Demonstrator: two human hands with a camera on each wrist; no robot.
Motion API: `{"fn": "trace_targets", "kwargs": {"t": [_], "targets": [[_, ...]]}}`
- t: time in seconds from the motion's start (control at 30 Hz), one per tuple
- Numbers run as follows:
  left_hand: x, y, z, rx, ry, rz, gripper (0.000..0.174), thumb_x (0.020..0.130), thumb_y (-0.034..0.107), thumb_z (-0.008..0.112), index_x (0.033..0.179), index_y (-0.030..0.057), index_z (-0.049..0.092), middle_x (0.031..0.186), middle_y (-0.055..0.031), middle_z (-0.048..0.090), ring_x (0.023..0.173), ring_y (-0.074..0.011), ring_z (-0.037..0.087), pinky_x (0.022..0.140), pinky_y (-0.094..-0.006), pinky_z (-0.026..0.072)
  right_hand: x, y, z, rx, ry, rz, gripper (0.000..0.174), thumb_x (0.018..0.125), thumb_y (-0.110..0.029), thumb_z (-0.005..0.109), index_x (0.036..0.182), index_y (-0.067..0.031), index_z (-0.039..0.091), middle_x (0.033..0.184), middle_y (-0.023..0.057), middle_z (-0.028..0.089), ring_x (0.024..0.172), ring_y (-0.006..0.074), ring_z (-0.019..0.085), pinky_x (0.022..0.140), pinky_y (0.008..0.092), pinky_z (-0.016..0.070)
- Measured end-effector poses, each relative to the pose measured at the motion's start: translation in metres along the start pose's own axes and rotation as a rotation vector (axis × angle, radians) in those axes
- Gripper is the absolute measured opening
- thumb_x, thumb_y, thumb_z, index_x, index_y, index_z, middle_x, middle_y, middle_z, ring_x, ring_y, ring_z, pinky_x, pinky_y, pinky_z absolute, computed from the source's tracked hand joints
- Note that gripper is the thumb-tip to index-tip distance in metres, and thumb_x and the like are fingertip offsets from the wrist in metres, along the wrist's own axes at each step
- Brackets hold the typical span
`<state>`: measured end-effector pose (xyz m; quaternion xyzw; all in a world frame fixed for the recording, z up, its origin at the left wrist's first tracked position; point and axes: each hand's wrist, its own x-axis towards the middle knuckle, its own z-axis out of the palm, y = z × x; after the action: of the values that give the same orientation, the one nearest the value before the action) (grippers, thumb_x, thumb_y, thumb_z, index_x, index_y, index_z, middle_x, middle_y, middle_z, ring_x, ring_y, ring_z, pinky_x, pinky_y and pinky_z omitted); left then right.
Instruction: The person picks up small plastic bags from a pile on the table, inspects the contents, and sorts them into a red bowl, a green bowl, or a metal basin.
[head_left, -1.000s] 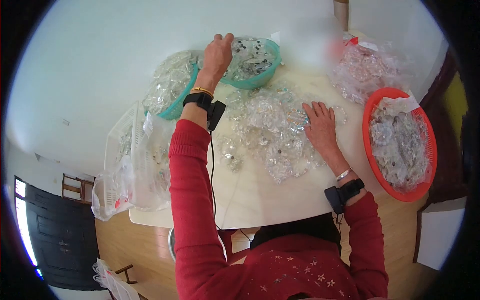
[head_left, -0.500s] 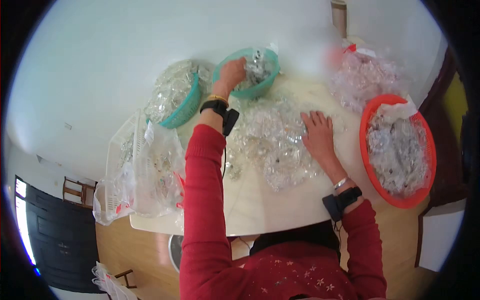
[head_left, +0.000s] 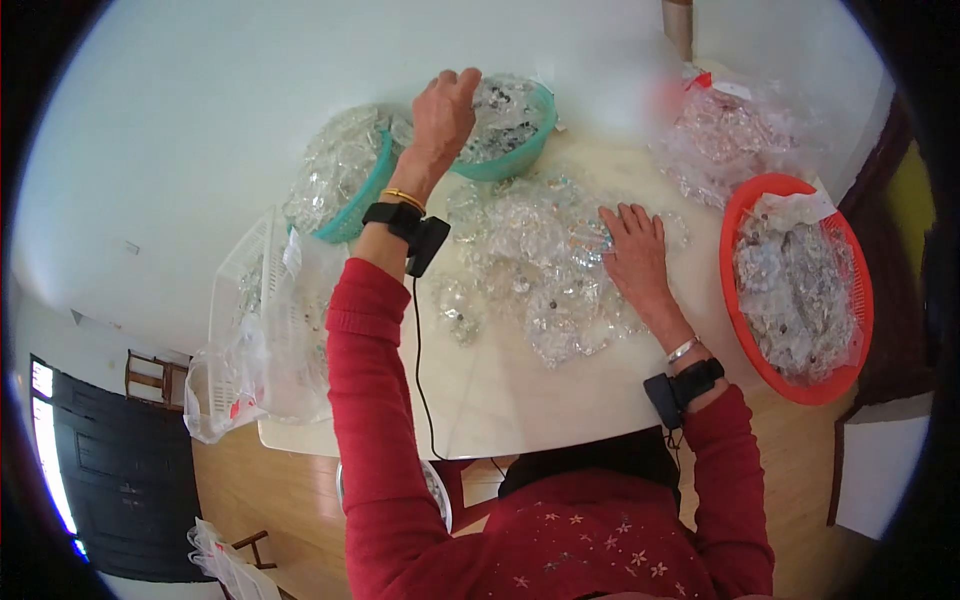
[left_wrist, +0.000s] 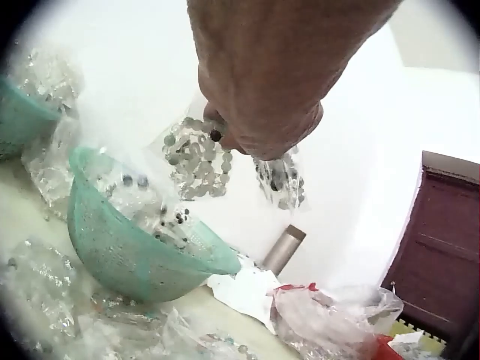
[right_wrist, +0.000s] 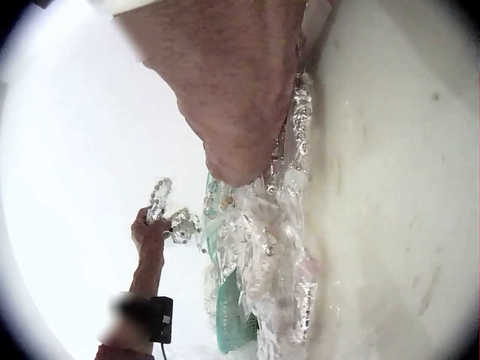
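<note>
Brimming with bead packets (head_left: 500, 105): teal basket (head_left: 503, 166), red basket (head_left: 812, 396)

The table (head_left: 520, 390) has a pale, smooth top with a rounded near edge. In the middle of it lies a loose heap of clear packets (head_left: 540, 270), spread flat and touching the top directly. At the far side stands a teal basket (head_left: 505, 163) full of such packets, and just left of it a second teal basket (head_left: 355, 215), heaped high. A red basket (head_left: 728, 270) sits at the right edge, also filled. Behind it lies a big plastic bag (head_left: 730, 140). A white basket (head_left: 245, 262) stands on the left edge, and a crumpled clear bag (head_left: 290, 350) hangs over that side.
</note>
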<state>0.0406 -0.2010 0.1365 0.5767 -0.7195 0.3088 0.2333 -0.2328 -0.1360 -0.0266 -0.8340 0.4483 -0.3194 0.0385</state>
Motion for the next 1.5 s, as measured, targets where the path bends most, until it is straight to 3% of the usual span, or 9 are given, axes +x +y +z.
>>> {"fn": "trace_targets", "kwargs": {"t": [0.37,0.47,0.63,0.77,0.87,0.93,1.03,1.27,1.5], "targets": [[-0.014,0.090,-0.019,-0.199,0.180,0.482,0.037,0.069,-0.003,0.053,0.104,0.0099,0.055,0.092,-0.0119,0.059,0.087,-0.0319,0.058,0.070,-0.0406,0.0495,0.000,0.000,0.001,-0.017,0.017,-0.003,0.051,0.071,-0.016,0.064,0.119,-0.0072,0.051,0.118,0.0129,0.050,0.118,0.0294,0.040,0.101,0.0485,0.0265],[-0.030,0.117,-0.009,-0.262,-0.299,0.526,0.031,0.073,0.003,0.054,0.103,0.0081,0.054,0.084,-0.0156,0.057,0.082,-0.0323,0.058,0.067,-0.0425,0.0479,0.000,0.005,0.011,-0.064,-0.008,-0.002,0.049,0.072,-0.014,0.062,0.119,-0.0062,0.052,0.120,0.0142,0.050,0.118,0.0309,0.040,0.101,0.0503,0.0270],[-0.041,0.116,0.000,-0.353,-0.475,0.311,0.038,0.070,0.007,0.059,0.109,0.0075,0.055,0.084,-0.0172,0.058,0.082,-0.0339,0.058,0.072,-0.0413,0.0477,-0.001,0.005,0.012,-0.081,0.018,0.017,0.036,0.073,-0.024,0.063,0.100,0.0011,0.062,0.111,0.0170,0.058,0.120,0.0322,0.041,0.102,0.0499,0.0249],[-0.047,0.106,-0.009,-0.582,-0.495,0.248,0.043,0.067,0.008,0.063,0.109,0.0071,0.056,0.089,-0.0186,0.058,0.082,-0.0363,0.058,0.075,-0.0407,0.0472,0.000,0.006,0.012,-0.098,-0.002,0.014,0.037,0.074,-0.024,0.062,0.101,0.0004,0.062,0.112,0.0165,0.057,0.119,0.0319,0.042,0.102,0.0499,0.0249],[-0.056,0.104,-0.025,-0.594,-0.836,0.127,0.052,0.066,0.008,0.069,0.115,0.0075,0.055,0.110,-0.0155,0.056,0.095,-0.0309,0.057,0.081,-0.0362,0.0469,0.008,0.002,0.000,-0.097,-0.252,0.123,0.042,0.072,-0.020,0.062,0.110,-0.0033,0.057,0.118,0.0165,0.053,0.120,0.0330,0.040,0.103,0.0495,0.0254],[-0.078,0.110,-0.030,-0.671,-0.770,0.108,0.049,0.066,0.009,0.069,0.113,0.0068,0.056,0.111,-0.0153,0.056,0.096,-0.0308,0.057,0.082,-0.0360,0.0464,0.006,0.002,-0.001,-0.102,-0.375,0.176,0.046,0.072,-0.018,0.062,0.115,-0.0051,0.055,0.121,0.0165,0.051,0.121,0.0336,0.039,0.103,0.0493,0.0257],[-0.117,0.123,-0.037,-0.825,-0.630,0.070,0.044,0.066,0.010,0.068,0.109,0.0054,0.058,0.112,-0.0151,0.055,0.100,-0.0307,0.055,0.084,-0.0356,0.0453,-0.009,0.015,0.012,-0.019,0.091,-0.133,0.047,0.069,-0.018,0.063,0.114,-0.0073,0.057,0.120,0.0155,0.052,0.116,0.0334,0.044,0.103,0.0497,0.0264],[-0.182,0.153,-0.055,-0.567,-0.487,0.366,0.041,0.072,0.014,0.066,0.111,0.0064,0.056,0.122,-0.0144,0.049,0.118,-0.0323,0.042,0.095,-0.0463,0.0361,-0.003,0.012,0.014,-0.012,-0.057,0.025,0.042,0.071,-0.018,0.058,0.112,-0.0073,0.056,0.116,0.0147,0.054,0.110,0.0343,0.047,0.098,0.0493,0.0298],[-0.214,0.144,-0.059,-0.518,-0.390,0.311,0.045,0.075,0.016,0.064,0.118,0.0068,0.051,0.123,-0.0142,0.047,0.121,-0.0341,0.037,0.098,-0.0487,0.0326,0.000,0.016,0.021,0.080,-0.015,0.013,0.041,0.069,-0.017,0.058,0.108,-0.0028,0.056,0.111,0.0155,0.055,0.108,0.0340,0.049,0.093,0.0510,0.0345]]}}
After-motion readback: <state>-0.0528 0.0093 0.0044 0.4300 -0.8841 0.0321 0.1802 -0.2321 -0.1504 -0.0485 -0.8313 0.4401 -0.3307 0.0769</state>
